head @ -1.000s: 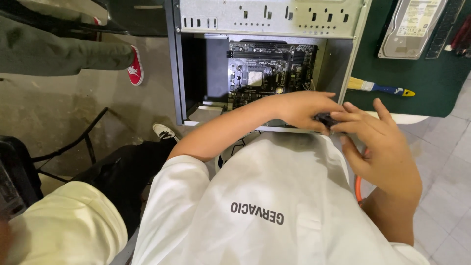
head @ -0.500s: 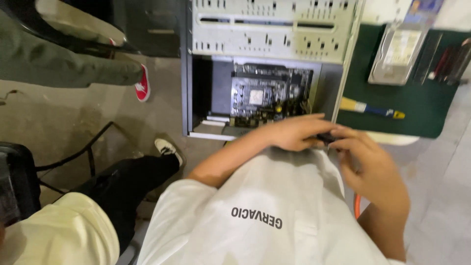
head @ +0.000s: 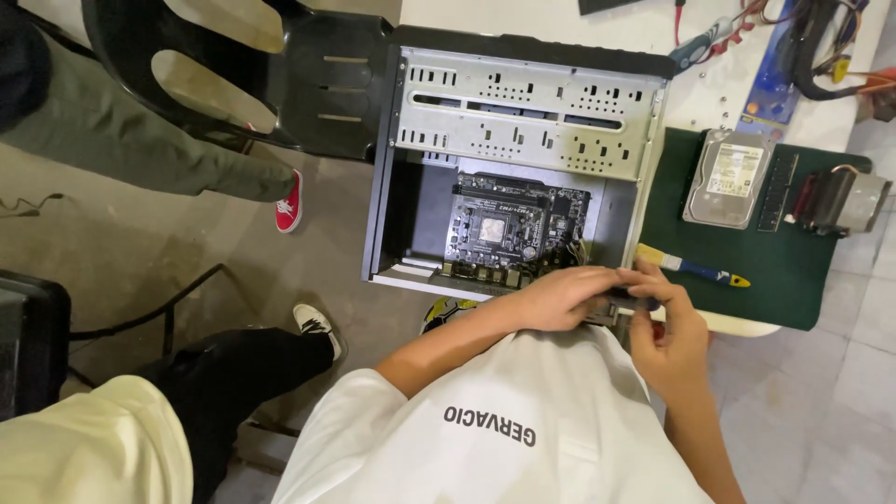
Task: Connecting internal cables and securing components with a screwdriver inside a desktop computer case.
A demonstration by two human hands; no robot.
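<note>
While both hands meet at the open computer case's (head: 523,103) near right corner, left hand (head: 560,297) and right hand (head: 670,334) fingers closed on a small dark part (head: 633,300), motherboard (head: 513,224) inside, brush (head: 691,269) just right.

I see a black computer case (head: 523,44) with a silver-grey perforated metal frame (head: 527,112) and a dark circuit board (head: 515,224) inside. The mat (head: 793,271) is dark green; on it lie a silver hard drive (head: 733,177) and a brush (head: 691,267) with a blue and yellow handle. My shirt (head: 504,439) is white with dark lettering. Nearby are a red shoe (head: 289,205) and a black chair (head: 280,75).
</note>
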